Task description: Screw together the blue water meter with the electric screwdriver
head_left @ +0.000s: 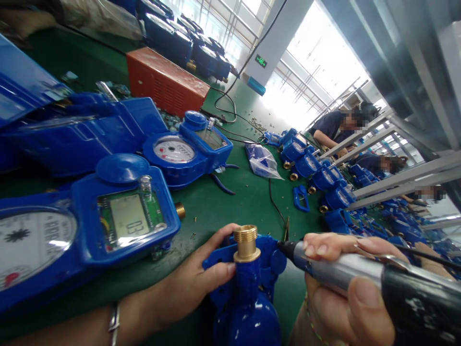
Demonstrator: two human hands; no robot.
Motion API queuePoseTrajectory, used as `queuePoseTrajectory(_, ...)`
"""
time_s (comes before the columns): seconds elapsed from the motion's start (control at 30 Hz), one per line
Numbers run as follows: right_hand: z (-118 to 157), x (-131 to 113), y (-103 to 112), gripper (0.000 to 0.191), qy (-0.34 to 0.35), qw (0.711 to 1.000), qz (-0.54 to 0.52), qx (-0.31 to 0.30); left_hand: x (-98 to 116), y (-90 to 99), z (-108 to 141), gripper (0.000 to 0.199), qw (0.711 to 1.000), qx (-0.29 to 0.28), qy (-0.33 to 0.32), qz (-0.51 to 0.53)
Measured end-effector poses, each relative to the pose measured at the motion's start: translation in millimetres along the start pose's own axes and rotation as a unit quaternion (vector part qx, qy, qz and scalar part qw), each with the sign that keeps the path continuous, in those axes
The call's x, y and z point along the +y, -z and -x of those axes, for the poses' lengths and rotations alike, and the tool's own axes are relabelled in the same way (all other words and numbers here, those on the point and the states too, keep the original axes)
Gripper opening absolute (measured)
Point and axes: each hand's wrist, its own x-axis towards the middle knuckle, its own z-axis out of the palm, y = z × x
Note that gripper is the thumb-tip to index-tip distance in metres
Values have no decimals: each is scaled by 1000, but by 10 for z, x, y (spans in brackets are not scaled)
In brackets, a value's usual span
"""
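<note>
Standing on end at the near edge of the green tabletop (pixel 248 192), the blue-bodied water meter with a threaded brass inlet (pixel 245 242) points its brass end up and slightly away, so its long axis runs from the bottom of the view upward. The left hand (pixel 196 278) lies directly to its left, fingers curled around the blue housing just below the brass collar, thumb against the side, gripping it steady. From the opposite side the right hand (pixel 345 293) is closed around a slim silver-and-black electric screwdriver (pixel 345 271), whose long axis lies nearly level, running right to left. Its dark tip (pixel 283 247) sits just beside the meter's housing on the right, below the level of the brass thread; whether it touches cannot be told. The left hand is the nearer one to the meter, being on it.

Farther left lie two finished blue meters with white dials and small displays (pixel 126 216). Behind them stands an orange metal box (pixel 165 84), and a clear plastic bag (pixel 262 161) lies mid-tabletop. A row of further blue meters (pixel 317 175) runs off to the right, where other people work.
</note>
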Motion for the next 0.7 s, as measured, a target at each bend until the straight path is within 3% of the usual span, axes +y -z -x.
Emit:
queuePoseTrajectory(0.3,-1,28,-12,27,25,1000,1,-2,-33,-37,4,71,1000,4,11,18)
queuePoseTrajectory(0.7,7,-108,-87,25,10,998,38,56,-14,-86,13,69,997,-4,12,78)
